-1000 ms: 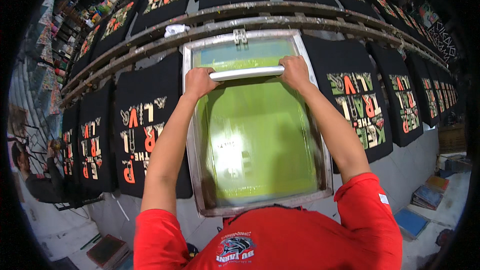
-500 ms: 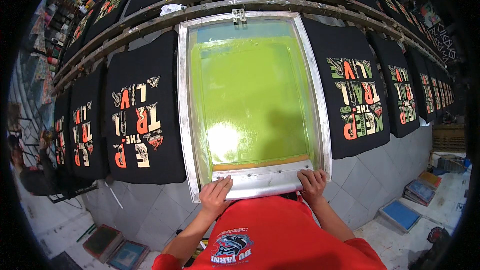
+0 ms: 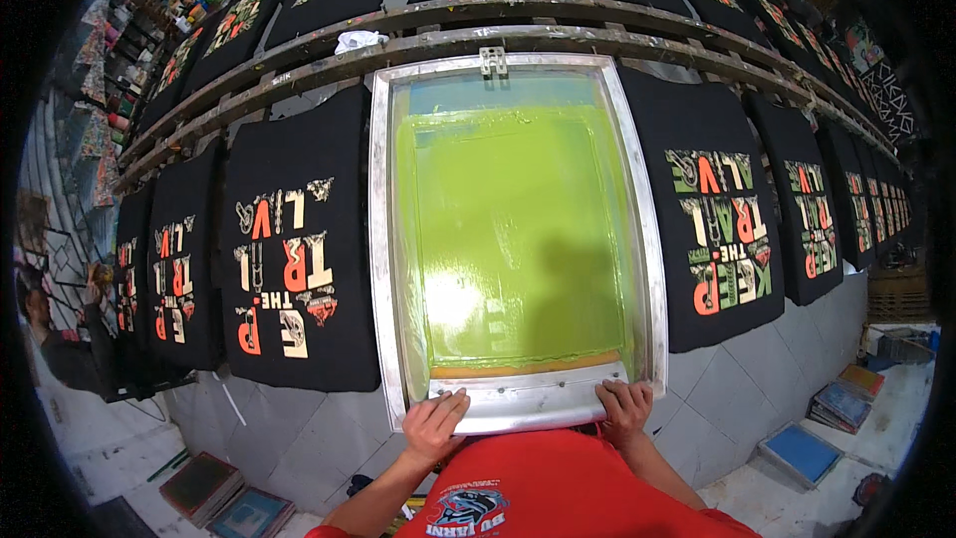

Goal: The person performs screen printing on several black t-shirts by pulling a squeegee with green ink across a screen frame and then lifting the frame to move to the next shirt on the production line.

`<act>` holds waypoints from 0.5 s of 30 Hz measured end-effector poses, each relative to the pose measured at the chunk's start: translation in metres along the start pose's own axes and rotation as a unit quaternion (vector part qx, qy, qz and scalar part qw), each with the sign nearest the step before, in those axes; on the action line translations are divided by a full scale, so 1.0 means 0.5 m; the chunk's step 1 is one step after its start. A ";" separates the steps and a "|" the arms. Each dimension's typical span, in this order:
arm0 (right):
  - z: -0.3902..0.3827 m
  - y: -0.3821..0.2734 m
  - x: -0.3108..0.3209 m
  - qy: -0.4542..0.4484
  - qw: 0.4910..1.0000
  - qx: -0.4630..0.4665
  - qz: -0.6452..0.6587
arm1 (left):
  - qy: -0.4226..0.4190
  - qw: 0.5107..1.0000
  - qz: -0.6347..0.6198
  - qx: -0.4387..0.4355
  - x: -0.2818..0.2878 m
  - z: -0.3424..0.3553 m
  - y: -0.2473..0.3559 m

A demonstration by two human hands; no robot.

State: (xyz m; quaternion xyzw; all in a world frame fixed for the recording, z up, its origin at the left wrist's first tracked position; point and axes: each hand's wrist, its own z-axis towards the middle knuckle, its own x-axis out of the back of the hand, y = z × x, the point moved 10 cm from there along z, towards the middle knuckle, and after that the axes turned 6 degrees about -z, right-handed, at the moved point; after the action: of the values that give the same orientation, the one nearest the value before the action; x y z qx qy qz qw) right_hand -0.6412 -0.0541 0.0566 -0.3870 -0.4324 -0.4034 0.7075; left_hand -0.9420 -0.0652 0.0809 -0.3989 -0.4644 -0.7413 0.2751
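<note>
A screen-printing frame (image 3: 646, 229) with a silvery metal rim lies in front of me. Bright green ink (image 3: 498, 209) coats most of its mesh. Across the near end rests a wide metal squeegee (image 3: 538, 406) with an orange-yellow blade edge. My left hand (image 3: 435, 422) is closed on the squeegee's left end, fingers over the top. At its right end, my right hand (image 3: 625, 408) grips in the same way. My thumbs are hidden. A metal clip (image 3: 493, 62) is fixed to the middle of the frame's far rim.
Black printed shirts flank the frame, one on the left (image 3: 299, 154) and one on the right (image 3: 692, 120), with several more in rows. Behind run paint-stained wooden rails (image 3: 428, 48) bearing a white crumpled cloth (image 3: 360, 41). Small screens (image 3: 800, 453) stand on the floor. Another person (image 3: 65, 344) is at far left.
The view has tilted, so the frame, shirts and rails appear lower. Both hands remain on the squeegee, which still lies at the frame's near end.
</note>
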 end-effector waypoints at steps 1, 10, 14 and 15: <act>0.006 0.005 -0.013 0.012 1.000 0.007 -0.003 | 0.016 1.000 -0.001 0.003 -0.001 0.012 -0.013; 0.344 0.108 -0.120 0.058 0.996 0.065 0.034 | 0.110 0.992 0.052 -0.024 -0.022 0.280 -0.192; 0.551 0.170 -0.190 0.025 0.996 0.082 0.014 | 0.136 0.989 0.049 -0.025 -0.001 0.477 -0.286; 0.607 0.179 -0.192 0.039 0.995 0.089 0.015 | 0.146 0.986 0.058 -0.048 0.007 0.526 -0.304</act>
State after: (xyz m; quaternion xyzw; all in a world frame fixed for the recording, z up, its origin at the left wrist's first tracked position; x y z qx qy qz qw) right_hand -0.6801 0.2740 0.0493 -0.3128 -0.4326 -0.3677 0.7614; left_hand -0.9739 0.2369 0.0785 -0.3252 -0.3588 -0.7959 0.3634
